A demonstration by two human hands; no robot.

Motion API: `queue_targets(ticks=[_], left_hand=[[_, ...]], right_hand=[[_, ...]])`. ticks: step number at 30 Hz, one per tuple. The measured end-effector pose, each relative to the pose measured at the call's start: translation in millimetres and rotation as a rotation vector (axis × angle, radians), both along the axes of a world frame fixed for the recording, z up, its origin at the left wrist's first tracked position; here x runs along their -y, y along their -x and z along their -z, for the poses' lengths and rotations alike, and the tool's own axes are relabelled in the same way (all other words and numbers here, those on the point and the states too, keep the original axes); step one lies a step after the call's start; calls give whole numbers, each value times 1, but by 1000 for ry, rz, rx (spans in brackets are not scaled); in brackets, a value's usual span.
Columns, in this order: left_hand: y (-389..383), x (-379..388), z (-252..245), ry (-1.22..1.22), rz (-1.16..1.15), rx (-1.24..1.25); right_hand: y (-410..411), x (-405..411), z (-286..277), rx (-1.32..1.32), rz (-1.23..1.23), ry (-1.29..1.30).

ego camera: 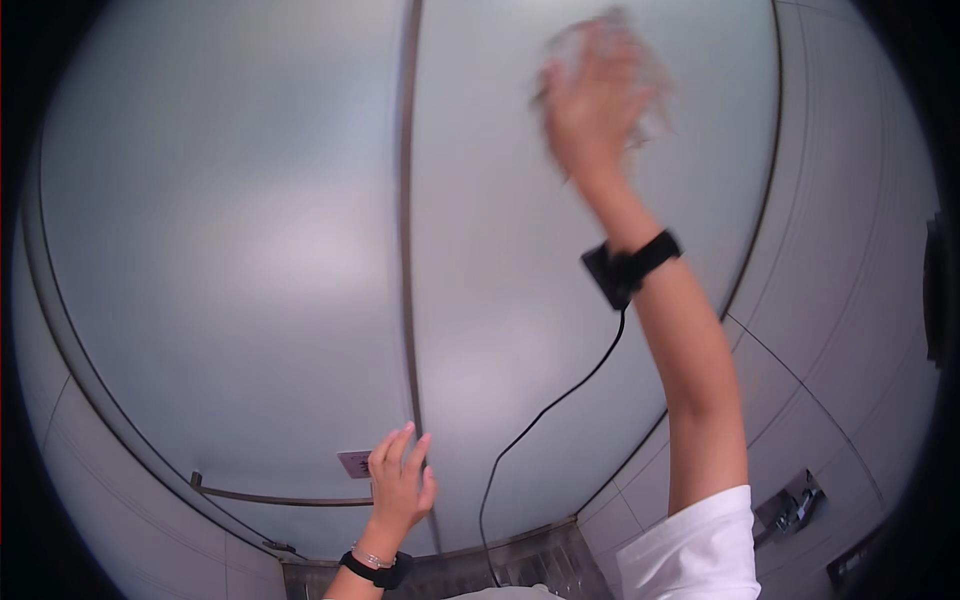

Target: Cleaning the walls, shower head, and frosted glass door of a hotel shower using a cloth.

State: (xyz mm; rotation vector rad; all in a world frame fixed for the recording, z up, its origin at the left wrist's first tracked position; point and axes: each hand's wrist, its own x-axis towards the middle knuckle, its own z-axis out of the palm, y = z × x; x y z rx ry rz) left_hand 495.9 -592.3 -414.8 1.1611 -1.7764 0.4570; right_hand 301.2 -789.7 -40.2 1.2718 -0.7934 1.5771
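Observation:
A wide frosted glass panel [525,247] fills the view before me, split by a dark vertical metal strip [407,187]. High on its right-hand part, my right hand [596,101] is blurred and holds a thin crumpled cloth [651,82] flat against the glass. The cloth's outline is too smeared to make out fully. Low in the middle, my left hand [400,480] holds nothing, its fingers apart and their tips at the metal strip. It partly covers a small sign [354,464] that bears writing.
A horizontal metal bar handle [285,500] crosses the lower left of the glass. Tiled walls [832,225] flank it, with a metal fixture [791,506] low on the right. A metal floor strip [525,559] runs below. A black cable [544,411] hangs from my right wristband [634,266].

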Motion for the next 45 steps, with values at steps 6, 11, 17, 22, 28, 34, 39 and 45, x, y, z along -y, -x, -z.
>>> queue_targets(ticks=[6, 11, 17, 22, 28, 34, 39, 45], left_hand=[[6, 6, 0, -13, 53, 13], [6, 12, 7, -58, 8, -11], [2, -2, 20, -72, -29, -83], [-5, -3, 26, -70, -51, -143], [3, 2, 24, -108, 51, -212], [11, 17, 24, -21, -23, -140], [-3, 8, 46, -49, -109, -65], [-10, -14, 51, -148, -186, -44]], right_hand=[[-5, -55, 94, -1131, -75, -106], [62, -23, 33, -770, -141, -59], [120, 4, -15, 200, 31, -327], [65, 48, 31, 145, 534, -51], [-33, -43, 193, -778, -68, -213], [33, -20, 225, -1295, -333, -307], [144, 0, 187, -538, -103, -287], [305, 66, 189, 210, -15, -236]])
